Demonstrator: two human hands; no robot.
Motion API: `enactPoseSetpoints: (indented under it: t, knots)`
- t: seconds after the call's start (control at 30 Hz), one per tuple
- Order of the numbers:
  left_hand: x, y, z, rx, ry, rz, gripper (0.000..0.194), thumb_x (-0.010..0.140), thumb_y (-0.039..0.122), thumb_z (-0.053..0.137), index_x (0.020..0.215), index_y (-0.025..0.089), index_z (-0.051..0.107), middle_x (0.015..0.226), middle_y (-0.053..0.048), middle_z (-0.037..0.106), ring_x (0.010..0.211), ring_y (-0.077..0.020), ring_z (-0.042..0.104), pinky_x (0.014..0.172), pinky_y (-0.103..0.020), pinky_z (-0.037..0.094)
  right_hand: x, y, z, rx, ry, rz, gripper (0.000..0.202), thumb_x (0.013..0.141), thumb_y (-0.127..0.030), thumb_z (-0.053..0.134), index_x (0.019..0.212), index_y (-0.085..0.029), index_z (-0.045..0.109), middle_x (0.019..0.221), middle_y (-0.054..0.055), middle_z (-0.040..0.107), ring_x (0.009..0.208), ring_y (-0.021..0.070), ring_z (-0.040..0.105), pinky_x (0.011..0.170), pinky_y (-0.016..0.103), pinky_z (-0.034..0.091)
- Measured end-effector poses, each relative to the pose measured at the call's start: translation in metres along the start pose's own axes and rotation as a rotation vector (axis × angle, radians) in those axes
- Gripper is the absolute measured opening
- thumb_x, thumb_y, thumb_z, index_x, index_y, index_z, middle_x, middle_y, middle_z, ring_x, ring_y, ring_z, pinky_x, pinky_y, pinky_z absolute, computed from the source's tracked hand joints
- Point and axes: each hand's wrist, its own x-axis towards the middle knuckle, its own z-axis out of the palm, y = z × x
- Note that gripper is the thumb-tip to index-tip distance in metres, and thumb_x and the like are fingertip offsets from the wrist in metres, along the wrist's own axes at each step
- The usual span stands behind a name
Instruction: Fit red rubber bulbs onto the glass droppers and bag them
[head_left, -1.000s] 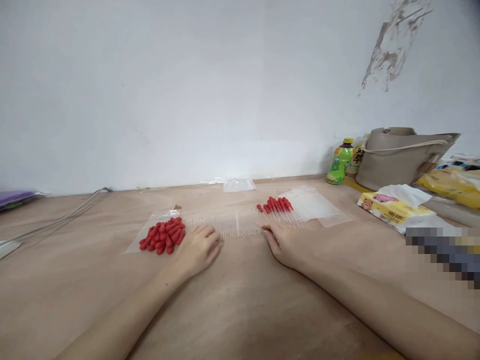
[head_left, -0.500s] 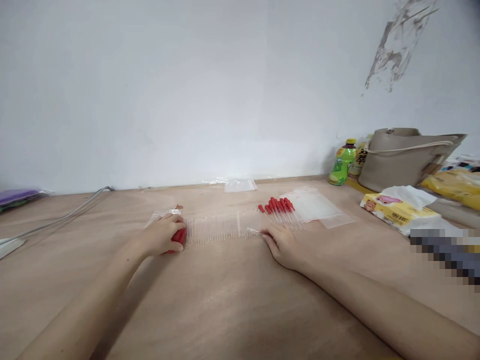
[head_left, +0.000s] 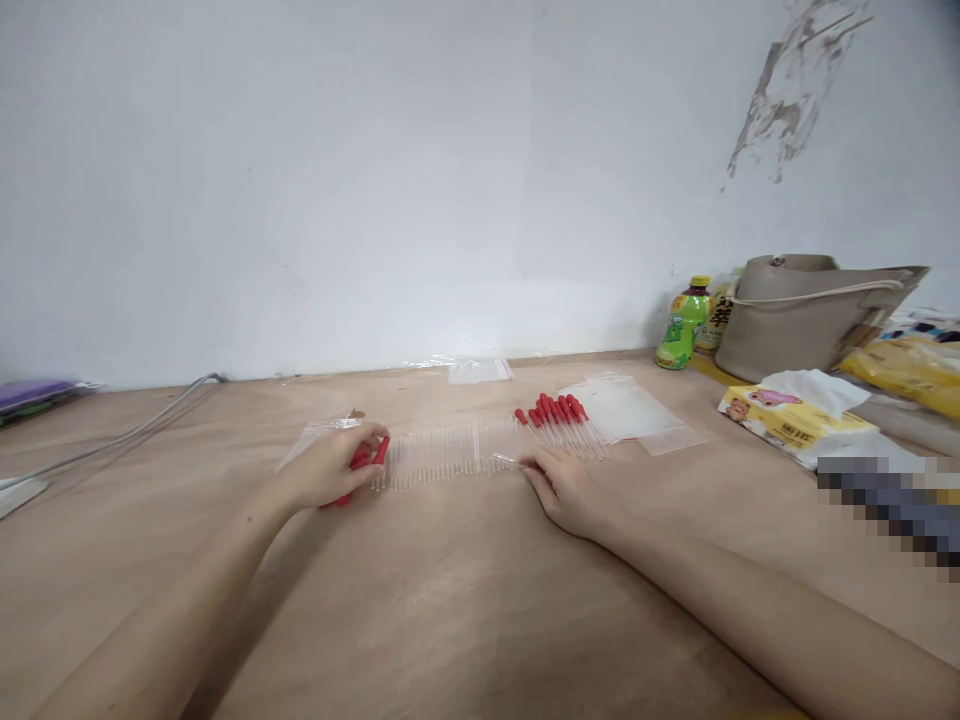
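Note:
My left hand (head_left: pixel 326 472) grips a red rubber dropper bulb (head_left: pixel 382 451) between thumb and fingers, at the left end of a row of clear glass dropper tubes (head_left: pixel 439 458). More red bulbs (head_left: pixel 335 502) lie beneath that hand, partly hidden. At the row's right end, my right hand (head_left: pixel 559 490) rests on the table with fingers curled and closed around the end of one slanted glass tube (head_left: pixel 505 458). Just beyond it lies a group of droppers with red bulbs (head_left: pixel 561 410) fitted on their tubes.
Clear plastic bags (head_left: pixel 630 408) lie right of the droppers, another bag (head_left: pixel 478 371) by the wall, and one (head_left: pixel 311 432) behind my left hand. To the right stand a green bottle (head_left: pixel 682 325), a tissue pack (head_left: pixel 799 415) and a grey handbag (head_left: pixel 787 315). A cable (head_left: pixel 142 430) runs at left.
My left hand has lifted slightly and shifted right from the pile of red bulbs, now with one bulb pinched upright in its fingers. The right hand has stayed in place.

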Motion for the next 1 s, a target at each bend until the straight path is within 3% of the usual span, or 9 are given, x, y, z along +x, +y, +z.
enactPoseSetpoints:
  t: [0.17, 0.3, 0.57, 1.0]
  knots:
    - [0.002, 0.041, 0.054, -0.507, 0.062, -0.021, 0.04, 0.077, 0.022, 0.047, 0.116, 0.018, 0.042, 0.085, -0.003, 0.058, 0.073, -0.015, 0.057, 0.065, -0.027, 0.047, -0.001, -0.004, 0.0, -0.022, 0.025, -0.056, 0.026, 0.084, -0.015, 0.037, 0.104, -0.019, 0.054, 0.09, 0.006, 0.061, 0.084, 0.0162, 0.054, 0.078, 0.031, 0.038]
    - [0.002, 0.062, 0.087, -0.652, 0.105, -0.054, 0.039, 0.077, 0.018, 0.046, 0.115, 0.018, 0.043, 0.082, -0.002, 0.056, 0.065, -0.0119, 0.055, 0.059, -0.024, 0.044, 0.0, -0.012, -0.002, -0.019, 0.028, -0.11, 0.021, 0.085, -0.017, 0.038, 0.096, -0.018, 0.057, 0.087, 0.005, 0.061, 0.08, 0.0145, 0.055, 0.078, 0.031, 0.036]
    - [-0.002, 0.072, 0.088, -0.53, 0.116, 0.031, 0.036, 0.078, 0.018, 0.046, 0.114, 0.018, 0.047, 0.067, 0.002, 0.052, 0.055, -0.0101, 0.047, 0.051, -0.021, 0.038, 0.002, -0.021, -0.002, -0.047, 0.054, -0.085, 0.022, 0.087, -0.02, 0.036, 0.094, -0.019, 0.057, 0.084, 0.004, 0.063, 0.073, 0.0129, 0.055, 0.076, 0.03, 0.032]
    - [0.003, 0.072, 0.096, -0.457, 0.196, 0.023, 0.025, 0.082, 0.035, 0.048, 0.095, 0.018, 0.061, 0.078, -0.001, 0.063, 0.064, -0.0134, 0.055, 0.059, -0.024, 0.043, 0.002, -0.022, -0.003, -0.048, -0.038, -0.118, 0.021, 0.086, -0.024, 0.04, 0.092, -0.02, 0.06, 0.081, 0.002, 0.064, 0.069, 0.0116, 0.054, 0.079, 0.031, 0.028]
